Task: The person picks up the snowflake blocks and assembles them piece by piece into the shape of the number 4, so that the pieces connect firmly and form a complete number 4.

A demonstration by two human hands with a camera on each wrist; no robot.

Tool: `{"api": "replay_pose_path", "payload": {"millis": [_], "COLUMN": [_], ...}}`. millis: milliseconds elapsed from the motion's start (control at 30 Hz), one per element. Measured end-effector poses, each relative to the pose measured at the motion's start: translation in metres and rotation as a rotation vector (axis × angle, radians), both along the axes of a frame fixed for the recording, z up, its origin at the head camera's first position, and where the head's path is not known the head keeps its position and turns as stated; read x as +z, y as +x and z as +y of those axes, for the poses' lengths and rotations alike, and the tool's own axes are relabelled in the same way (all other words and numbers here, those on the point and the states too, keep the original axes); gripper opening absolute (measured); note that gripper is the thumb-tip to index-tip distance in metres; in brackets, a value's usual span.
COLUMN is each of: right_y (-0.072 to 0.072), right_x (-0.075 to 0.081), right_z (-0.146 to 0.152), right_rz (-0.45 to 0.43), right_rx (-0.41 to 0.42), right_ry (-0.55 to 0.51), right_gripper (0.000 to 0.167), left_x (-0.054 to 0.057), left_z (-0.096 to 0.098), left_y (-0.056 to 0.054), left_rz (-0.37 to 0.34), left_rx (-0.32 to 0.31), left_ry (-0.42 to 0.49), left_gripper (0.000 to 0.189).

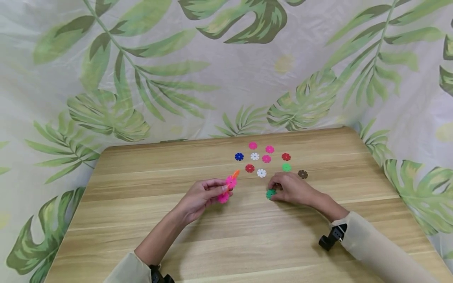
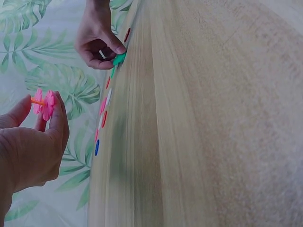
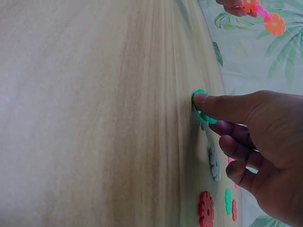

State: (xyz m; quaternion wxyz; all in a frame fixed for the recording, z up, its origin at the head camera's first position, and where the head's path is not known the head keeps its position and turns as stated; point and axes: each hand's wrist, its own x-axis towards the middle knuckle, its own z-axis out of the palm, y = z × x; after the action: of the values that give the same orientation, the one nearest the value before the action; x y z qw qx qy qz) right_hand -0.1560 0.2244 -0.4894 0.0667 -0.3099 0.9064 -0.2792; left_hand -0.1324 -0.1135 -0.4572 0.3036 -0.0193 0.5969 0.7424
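Note:
My left hand [image 1: 205, 196] holds up a small chain of flower-shaped plastic discs, pink [image 1: 231, 181] and orange [image 1: 236, 173], slotted into one another. In the left wrist view, thumb and fingers pinch that chain [image 2: 49, 105], two pink discs with an orange one edge-on between. To the right, my right hand [image 1: 291, 188] pinches a green flower disc [image 1: 271, 194] between thumb and fingers, close over the tabletop. The right wrist view shows the thumb lying across the green disc [image 3: 199, 97], its other fingers loosely curled. A dark disc is partly hidden beneath the right hand.
Beyond the hands, loose flower discs lie flat on the wooden table [image 1: 141, 236]: blue [image 1: 239, 157], white [image 1: 261, 173], several pink [image 1: 253, 145], red [image 1: 286, 157], light green [image 1: 286, 168] and brown [image 1: 302, 173]. A leaf-patterned cloth [image 1: 230, 78] hangs behind the table's far edge.

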Motion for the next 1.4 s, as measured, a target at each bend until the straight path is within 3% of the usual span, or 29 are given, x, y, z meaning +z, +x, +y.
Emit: {"api": "replay_pose_path", "payload": {"millis": [267, 467, 733, 1033, 1400], "right_y": [0.002, 0.004, 0.002, 0.001, 0.002], "right_x": [0.0, 0.006, 0.018, 0.027, 0.041], "right_z": [0.001, -0.003, -0.014, -0.026, -0.04], "right_rz": [-0.098, -0.236, -0.377, -0.4, -0.407], "right_rx": [-0.059, -0.167, -0.267, -0.362, -0.403], "right_ry": [-0.137, -0.332, -0.507, -0.635, -0.797], "right_gripper": [0.014, 0.011, 0.017, 0.021, 0.024], "left_x": [0.002, 0.0, -0.001, 0.002, 0.003], "left_z": [0.002, 0.004, 0.006, 0.008, 0.011], "left_y": [0.0, 0.0, 0.0, 0.001, 0.002], "left_rz": [-0.009, -0.014, -0.011, 0.005, 0.001], "left_rx": [-0.015, -0.021, -0.02, -0.025, -0.038], "left_ry": [-0.012, -0.025, -0.032, -0.016, -0.016], "left_gripper": [0.036, 0.037, 0.034, 0.03, 0.029]}}
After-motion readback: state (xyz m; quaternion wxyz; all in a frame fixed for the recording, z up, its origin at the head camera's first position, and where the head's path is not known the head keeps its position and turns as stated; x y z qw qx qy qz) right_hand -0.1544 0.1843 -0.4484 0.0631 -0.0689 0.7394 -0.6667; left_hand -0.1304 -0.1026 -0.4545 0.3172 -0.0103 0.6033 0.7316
